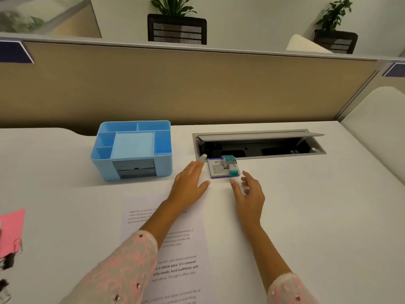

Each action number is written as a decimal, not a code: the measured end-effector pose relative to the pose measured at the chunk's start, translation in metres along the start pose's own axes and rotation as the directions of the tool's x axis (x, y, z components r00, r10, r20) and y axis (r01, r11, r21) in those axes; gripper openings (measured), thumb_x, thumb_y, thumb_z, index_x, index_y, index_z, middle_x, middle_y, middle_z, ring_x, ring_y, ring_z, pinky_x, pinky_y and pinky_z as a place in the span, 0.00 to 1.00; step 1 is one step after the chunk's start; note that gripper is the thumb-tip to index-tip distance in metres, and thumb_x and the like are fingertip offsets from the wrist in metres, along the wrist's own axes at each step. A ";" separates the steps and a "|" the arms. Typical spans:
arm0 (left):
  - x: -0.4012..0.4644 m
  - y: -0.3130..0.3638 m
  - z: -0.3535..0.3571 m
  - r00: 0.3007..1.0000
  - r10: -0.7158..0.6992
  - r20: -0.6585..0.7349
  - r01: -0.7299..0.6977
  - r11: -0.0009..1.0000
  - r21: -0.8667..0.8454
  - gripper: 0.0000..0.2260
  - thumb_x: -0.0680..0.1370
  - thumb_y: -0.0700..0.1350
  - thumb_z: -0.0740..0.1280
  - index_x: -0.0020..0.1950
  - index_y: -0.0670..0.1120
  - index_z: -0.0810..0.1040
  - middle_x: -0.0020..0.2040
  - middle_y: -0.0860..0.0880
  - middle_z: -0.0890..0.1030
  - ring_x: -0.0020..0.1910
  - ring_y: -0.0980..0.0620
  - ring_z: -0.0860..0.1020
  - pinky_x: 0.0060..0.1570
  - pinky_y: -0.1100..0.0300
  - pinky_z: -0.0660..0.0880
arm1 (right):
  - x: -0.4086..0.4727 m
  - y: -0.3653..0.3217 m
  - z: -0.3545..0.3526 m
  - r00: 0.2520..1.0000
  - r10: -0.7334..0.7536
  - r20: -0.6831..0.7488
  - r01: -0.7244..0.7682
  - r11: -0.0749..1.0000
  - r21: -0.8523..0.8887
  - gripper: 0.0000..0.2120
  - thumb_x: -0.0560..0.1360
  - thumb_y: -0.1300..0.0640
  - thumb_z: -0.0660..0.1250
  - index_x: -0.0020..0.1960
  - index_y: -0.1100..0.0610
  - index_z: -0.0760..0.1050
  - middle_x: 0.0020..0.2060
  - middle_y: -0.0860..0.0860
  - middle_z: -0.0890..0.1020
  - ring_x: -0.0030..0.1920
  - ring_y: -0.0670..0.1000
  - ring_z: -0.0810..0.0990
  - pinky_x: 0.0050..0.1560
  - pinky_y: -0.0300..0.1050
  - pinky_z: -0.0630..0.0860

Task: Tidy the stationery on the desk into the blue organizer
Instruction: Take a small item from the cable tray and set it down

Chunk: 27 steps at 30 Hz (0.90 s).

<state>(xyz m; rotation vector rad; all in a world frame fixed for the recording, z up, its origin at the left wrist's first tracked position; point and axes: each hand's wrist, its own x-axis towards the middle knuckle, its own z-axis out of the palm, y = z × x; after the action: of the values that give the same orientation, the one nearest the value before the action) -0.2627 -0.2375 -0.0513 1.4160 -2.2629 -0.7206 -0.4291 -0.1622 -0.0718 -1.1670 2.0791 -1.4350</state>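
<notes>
In the middle of the white desk [306, 205], just in front of the open cable tray [258, 145], sits a small purple and white box [219, 171]. A little teal thing [230, 164] lies on top of it. It may be a tape roller or a stamp; it is too small to tell.

The left hand [190, 183] is flat and open at about 9 o'clock from the box, fingers almost touching its side. The right hand [249, 194] is open too, with loose fingers, at about 5 o'clock from the box. Neither hand holds anything yet.

The blue organizer [131, 150] stands at 9 o'clock from the box, well apart, past the left hand. Its slots look empty.

To do this step well, I think the hands should close on both sides of the box and lift it level, so the teal thing does not slide off. Or pick the teal thing up first. Watch the open tray at 12 o'clock; a push that way could drop things in the hole.

A printed sheet [182, 249] lies under the left arm. A pink paper [11, 231] and some clips [8, 262] wait at the far left edge.
</notes>
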 end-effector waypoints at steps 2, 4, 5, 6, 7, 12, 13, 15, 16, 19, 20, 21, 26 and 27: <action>0.017 0.001 0.006 1.000 0.016 0.005 -0.016 0.999 -0.045 0.29 0.78 0.55 0.62 0.75 0.51 0.56 0.76 0.50 0.59 0.73 0.49 0.60 0.69 0.52 0.61 | 0.012 0.000 0.006 0.998 -0.067 -0.012 0.068 0.998 0.016 0.22 0.73 0.52 0.70 0.64 0.54 0.72 0.57 0.51 0.78 0.52 0.47 0.77 0.44 0.26 0.72; 0.030 0.001 0.013 0.999 0.032 0.034 -0.030 0.997 -0.075 0.30 0.77 0.57 0.63 0.75 0.52 0.56 0.76 0.51 0.58 0.73 0.49 0.60 0.69 0.52 0.61 | 0.023 0.001 0.011 0.990 -0.144 -0.015 0.144 0.990 0.004 0.20 0.71 0.54 0.72 0.62 0.56 0.75 0.53 0.51 0.78 0.49 0.47 0.78 0.42 0.24 0.73; 0.035 0.000 0.017 0.998 0.045 0.044 -0.042 0.996 -0.077 0.31 0.76 0.58 0.64 0.75 0.52 0.55 0.76 0.51 0.58 0.73 0.49 0.59 0.69 0.52 0.60 | 0.028 0.001 0.013 0.984 -0.176 -0.015 0.176 0.984 -0.010 0.19 0.71 0.56 0.73 0.61 0.57 0.76 0.51 0.50 0.78 0.48 0.47 0.78 0.42 0.24 0.73; 0.039 -0.001 0.020 0.997 0.059 0.046 -0.056 0.996 -0.074 0.32 0.76 0.59 0.64 0.75 0.52 0.55 0.76 0.51 0.58 0.73 0.49 0.59 0.69 0.51 0.59 | 0.032 0.002 0.016 0.979 -0.201 -0.020 0.201 0.979 -0.024 0.18 0.70 0.57 0.73 0.59 0.58 0.77 0.50 0.50 0.77 0.46 0.47 0.78 0.42 0.25 0.73; 0.042 -0.003 0.023 0.997 0.072 0.039 -0.069 0.995 -0.066 0.32 0.75 0.59 0.64 0.75 0.53 0.55 0.76 0.51 0.58 0.74 0.50 0.58 0.70 0.51 0.57 | 0.035 0.003 0.018 0.976 -0.215 -0.032 0.214 0.976 -0.035 0.18 0.70 0.58 0.74 0.58 0.59 0.77 0.49 0.51 0.78 0.45 0.46 0.78 0.42 0.25 0.74; 0.052 -0.013 0.031 0.996 0.090 -0.026 -0.090 0.996 -0.013 0.31 0.73 0.60 0.66 0.73 0.53 0.60 0.74 0.52 0.63 0.73 0.52 0.59 0.68 0.52 0.55 | 0.041 0.007 0.019 0.981 -0.115 -0.159 0.130 0.988 0.085 0.14 0.70 0.56 0.74 0.54 0.58 0.79 0.47 0.49 0.80 0.43 0.45 0.81 0.41 0.28 0.76; 0.053 -0.014 0.031 0.996 0.088 -0.028 -0.089 0.996 -0.020 0.31 0.73 0.60 0.66 0.73 0.53 0.60 0.74 0.52 0.63 0.73 0.52 0.60 0.68 0.52 0.55 | 0.041 0.008 0.016 0.980 -0.046 -0.192 0.081 0.981 0.176 0.14 0.70 0.56 0.74 0.53 0.57 0.79 0.47 0.48 0.81 0.44 0.45 0.81 0.41 0.29 0.77; 0.055 -0.014 0.030 0.996 0.080 -0.026 -0.081 0.996 -0.044 0.30 0.74 0.61 0.65 0.73 0.54 0.60 0.74 0.52 0.64 0.72 0.52 0.61 0.68 0.51 0.55 | 0.042 0.008 0.009 0.960 0.166 -0.227 -0.061 0.911 0.408 0.14 0.70 0.53 0.74 0.53 0.57 0.80 0.46 0.47 0.83 0.45 0.42 0.82 0.41 0.30 0.76; 0.056 -0.014 0.029 0.997 0.071 -0.026 -0.073 0.996 -0.060 0.30 0.74 0.61 0.64 0.73 0.54 0.61 0.73 0.52 0.64 0.72 0.52 0.62 0.68 0.51 0.55 | 0.043 0.008 0.005 0.938 0.266 -0.222 -0.120 0.852 0.510 0.15 0.69 0.51 0.74 0.53 0.57 0.80 0.45 0.47 0.83 0.44 0.42 0.82 0.41 0.30 0.76; 0.059 -0.010 0.026 1.000 0.011 -0.026 -0.014 0.991 -0.132 0.26 0.76 0.62 0.59 0.72 0.54 0.63 0.71 0.52 0.68 0.69 0.52 0.65 0.67 0.51 0.55 | 0.046 0.008 -0.007 0.894 0.401 -0.199 -0.162 0.704 0.692 0.16 0.70 0.50 0.74 0.53 0.58 0.81 0.43 0.50 0.84 0.43 0.45 0.82 0.46 0.34 0.77; 0.060 -0.008 0.025 0.999 -0.014 -0.030 0.009 0.986 -0.166 0.25 0.77 0.62 0.57 0.71 0.54 0.65 0.70 0.52 0.70 0.69 0.51 0.66 0.67 0.51 0.55 | 0.045 0.008 -0.010 0.889 0.412 -0.198 -0.158 0.683 0.713 0.16 0.70 0.51 0.73 0.53 0.59 0.81 0.44 0.51 0.84 0.44 0.47 0.82 0.47 0.36 0.78; 0.062 -0.006 0.024 0.999 -0.034 -0.038 0.026 0.979 -0.202 0.24 0.77 0.62 0.56 0.70 0.53 0.66 0.68 0.52 0.72 0.68 0.51 0.67 0.66 0.51 0.55 | 0.043 0.008 -0.012 0.887 0.417 -0.200 -0.157 0.679 0.717 0.15 0.71 0.52 0.73 0.54 0.59 0.81 0.46 0.52 0.84 0.45 0.48 0.83 0.48 0.37 0.78; 0.069 0.002 0.018 0.988 -0.131 -0.088 0.094 0.936 -0.338 0.20 0.80 0.58 0.50 0.62 0.51 0.74 0.58 0.51 0.79 0.58 0.52 0.73 0.63 0.54 0.56 | 0.037 0.001 -0.018 0.918 0.283 -0.278 -0.118 0.863 0.491 0.14 0.71 0.52 0.72 0.56 0.51 0.80 0.45 0.44 0.85 0.47 0.47 0.84 0.48 0.36 0.80; 0.070 0.004 0.018 0.982 -0.170 -0.087 0.128 0.923 -0.363 0.21 0.80 0.58 0.50 0.60 0.49 0.76 0.55 0.49 0.80 0.55 0.53 0.73 0.64 0.52 0.58 | 0.038 -0.002 -0.017 0.932 0.207 -0.297 -0.075 0.913 0.402 0.14 0.71 0.53 0.72 0.56 0.52 0.80 0.45 0.45 0.84 0.46 0.45 0.83 0.48 0.36 0.80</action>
<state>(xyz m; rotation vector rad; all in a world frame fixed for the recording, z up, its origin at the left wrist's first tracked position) -0.3053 -0.2957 -0.0600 1.4178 -1.8339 -1.0098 -0.4626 -0.1823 -0.0567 -0.6354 1.9053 -1.9636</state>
